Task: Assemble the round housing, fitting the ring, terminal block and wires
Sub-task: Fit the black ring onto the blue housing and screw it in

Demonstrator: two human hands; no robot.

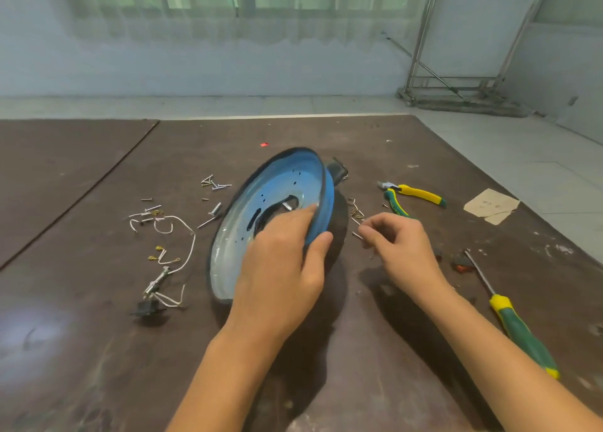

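On the counter (98, 350), my left grip (280, 265) clamps the tilted blue housing (261, 209) by its rim; my right grip (396, 245) pinches a small screw (356, 235) beside it. Wires (169, 232) lie left. I should steady the housing before seating it.

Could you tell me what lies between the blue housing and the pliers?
In the head view, small loose screws and brass fittings lie between the blue housing and the pliers.
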